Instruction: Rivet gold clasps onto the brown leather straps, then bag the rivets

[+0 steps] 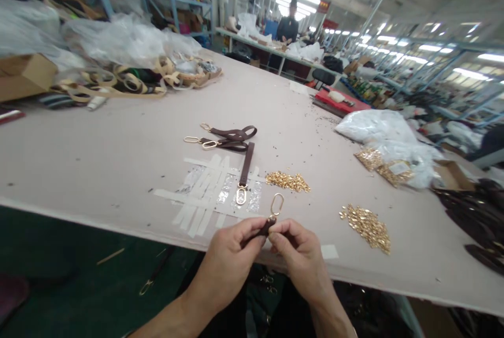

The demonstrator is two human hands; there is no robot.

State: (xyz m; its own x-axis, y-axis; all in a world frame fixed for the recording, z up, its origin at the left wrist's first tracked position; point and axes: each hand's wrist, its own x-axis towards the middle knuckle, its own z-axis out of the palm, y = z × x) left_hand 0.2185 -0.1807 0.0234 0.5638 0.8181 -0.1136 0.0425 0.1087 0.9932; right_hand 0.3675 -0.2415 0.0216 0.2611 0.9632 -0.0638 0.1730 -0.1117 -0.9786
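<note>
Currently, the left hand [232, 254] grips a dark brown strap [269, 224] over the table's [129, 170] near edge, while the right hand [302, 254] bunches its fingertips against the end nearest the gold ring [272, 204] (whether they pinch anything, I cannot tell). Beyond, another strap [247, 166] lies left of some gold hardware [289, 181].

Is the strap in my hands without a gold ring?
No, a gold oval ring shows at the far end of the dark brown strap in your left hand.
</note>
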